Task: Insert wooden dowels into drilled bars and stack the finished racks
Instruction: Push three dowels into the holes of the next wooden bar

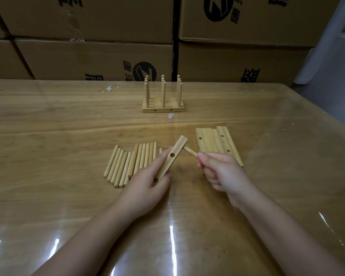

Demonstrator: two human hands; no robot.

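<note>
My left hand [147,183] grips a drilled wooden bar [173,154], tilted with its far end up and to the right; two holes show on its face. My right hand [221,173] pinches a wooden dowel [190,151] whose tip meets the bar near its upper end. Several loose dowels [131,163] lie side by side on the table to the left of my left hand. A pile of drilled bars [215,141] lies just behind my right hand. Finished racks [163,105] with upright dowels stand together farther back in the middle.
The wooden table [68,120] carries a glossy transparent cover. Stacked cardboard boxes [100,56] form a wall along its far edge. The table's right edge [315,108] curves away at the far right. White flecks [170,115] lie by the racks.
</note>
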